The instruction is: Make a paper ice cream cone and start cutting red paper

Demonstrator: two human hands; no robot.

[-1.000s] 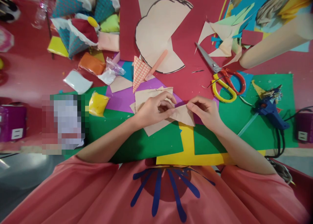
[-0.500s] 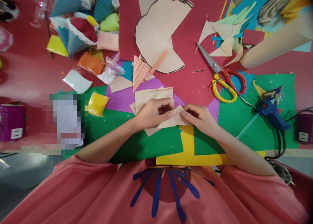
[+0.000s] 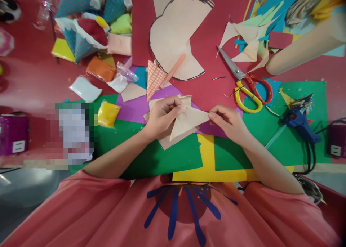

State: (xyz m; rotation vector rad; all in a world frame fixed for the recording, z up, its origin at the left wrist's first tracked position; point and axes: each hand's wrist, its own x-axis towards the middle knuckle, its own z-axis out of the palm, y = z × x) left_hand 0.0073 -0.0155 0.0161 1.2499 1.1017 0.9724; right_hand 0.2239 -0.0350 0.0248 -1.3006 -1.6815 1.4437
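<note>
1. Between the half-curled left hand (image 3: 162, 119) and right hand (image 3: 228, 124), a tan sheet (image 3: 189, 120) was pinched by fingertips.
2. Folding was seemingly being done (steady corners were likely needed next).

A plain beige triangular piece (image 3: 187, 121), pointed at right and bottom, overlaps zigzag-edged beige sheets (image 3: 166, 144) at frame centre.

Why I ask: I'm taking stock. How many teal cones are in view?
3: a teal cone at top left, another just right of it, a third below them; others may be hidden.
</note>
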